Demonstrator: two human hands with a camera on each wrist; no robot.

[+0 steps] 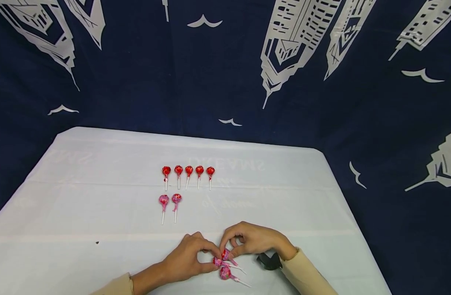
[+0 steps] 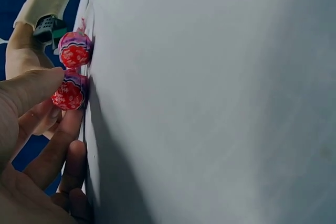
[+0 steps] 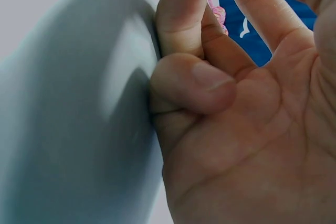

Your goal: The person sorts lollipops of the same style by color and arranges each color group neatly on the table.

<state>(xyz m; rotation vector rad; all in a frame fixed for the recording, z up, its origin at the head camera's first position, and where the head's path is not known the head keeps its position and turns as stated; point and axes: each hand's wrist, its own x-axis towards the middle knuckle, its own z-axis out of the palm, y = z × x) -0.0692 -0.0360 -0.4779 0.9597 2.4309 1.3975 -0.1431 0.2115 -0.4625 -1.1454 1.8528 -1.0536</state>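
Note:
Three pink-and-red wrapped lollipops are bunched near the front of the white table. My left hand [image 1: 190,256] pinches one lollipop [image 1: 217,261] by its head between thumb and fingers; the left wrist view shows this lollipop [image 2: 71,94] close up. Just above it, my right hand [image 1: 252,238] pinches another lollipop [image 1: 225,255], with the thumb by its wrapper. Below both hands lies the third lollipop [image 1: 225,273], its white stick pointing right. In the right wrist view, my right hand [image 3: 231,108] has curled fingers that hide most of what it holds.
Farther back on the white table [image 1: 284,184], a row of several red lollipops [image 1: 189,170] lies above two pink lollipops [image 1: 164,200], [image 1: 176,198]. A small dark speck [image 1: 97,242] lies left. A black wrist device [image 1: 269,261] sits by my right sleeve. Dark blue printed cloth [image 1: 210,82] surrounds the table.

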